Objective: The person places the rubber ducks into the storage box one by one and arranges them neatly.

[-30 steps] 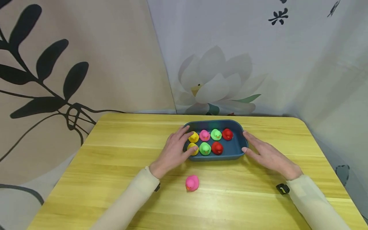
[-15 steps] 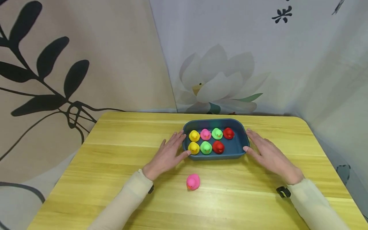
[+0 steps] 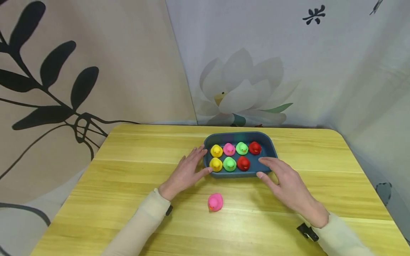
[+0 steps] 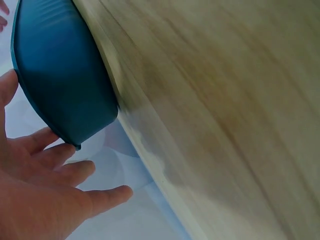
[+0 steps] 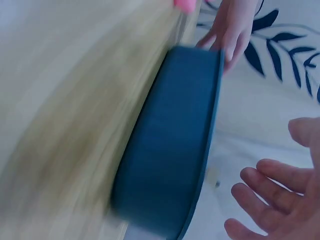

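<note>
A dark blue tray [image 3: 240, 175] stands on the table with two rows of small rubber ducks in it. The back row runs yellow [image 3: 216, 151], pink [image 3: 229, 149], green [image 3: 241, 148], red [image 3: 255, 148]. In front are a yellow duck [image 3: 216, 164], a green one [image 3: 229, 164] and a red one [image 3: 243, 163]. My left hand [image 3: 184, 174] rests at the tray's left end, thumb and fingertips at the rim, fingers spread. Over the tray's front right corner is my right hand [image 3: 289, 186], fingers loosely extended, holding nothing. A pink duck [image 3: 215, 202] lies on the table in front of the tray.
The wooden table [image 3: 153, 149] ends a little behind the tray. Patterned curtains [image 3: 134, 71] hang beyond its far edge. Each wrist wears a dark strap, and the right one's buckle [image 3: 307, 232] hangs below the sleeve.
My left hand has drawn back from over the yellow ducks to the tray's left rim. My right hand has left the right rim and moved left and nearer. The ducks stay put.
</note>
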Tool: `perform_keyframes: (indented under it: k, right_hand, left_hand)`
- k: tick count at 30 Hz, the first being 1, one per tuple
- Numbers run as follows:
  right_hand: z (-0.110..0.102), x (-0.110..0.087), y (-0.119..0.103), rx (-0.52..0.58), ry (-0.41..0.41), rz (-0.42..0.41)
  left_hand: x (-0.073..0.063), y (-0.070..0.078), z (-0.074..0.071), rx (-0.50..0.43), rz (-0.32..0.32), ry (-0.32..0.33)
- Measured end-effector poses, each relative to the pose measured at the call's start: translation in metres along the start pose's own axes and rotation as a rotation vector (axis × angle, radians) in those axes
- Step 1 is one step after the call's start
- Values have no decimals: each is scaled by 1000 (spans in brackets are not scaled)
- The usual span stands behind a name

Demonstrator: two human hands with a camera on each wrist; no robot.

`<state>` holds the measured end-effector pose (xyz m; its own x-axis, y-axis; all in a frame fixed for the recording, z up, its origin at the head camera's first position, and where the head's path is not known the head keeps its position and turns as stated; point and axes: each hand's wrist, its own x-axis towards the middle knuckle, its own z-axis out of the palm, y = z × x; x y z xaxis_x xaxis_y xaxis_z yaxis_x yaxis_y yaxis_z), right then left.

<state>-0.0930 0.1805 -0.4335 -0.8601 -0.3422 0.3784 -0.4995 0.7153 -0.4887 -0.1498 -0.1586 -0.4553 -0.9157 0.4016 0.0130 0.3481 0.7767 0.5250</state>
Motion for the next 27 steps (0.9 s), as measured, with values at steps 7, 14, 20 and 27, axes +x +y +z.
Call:
perform_keyframes:
  k: [7, 14, 20, 27]
  right_hand:
    - [14, -4, -27, 22, -40, -71]
    - [26, -8, -46, 89, -100, -58]
    - [38, -8, -57, 195, -147, -21]
    - [50, -5, -69, 270, -197, -67]
  left_hand:
    - [1, -1, 1, -21, -6, 0]
    - [2, -2, 4, -34, 8, 17]
    - [1, -4, 5, -35, 4, 20]
    - [1, -4, 4, -31, -3, 17]
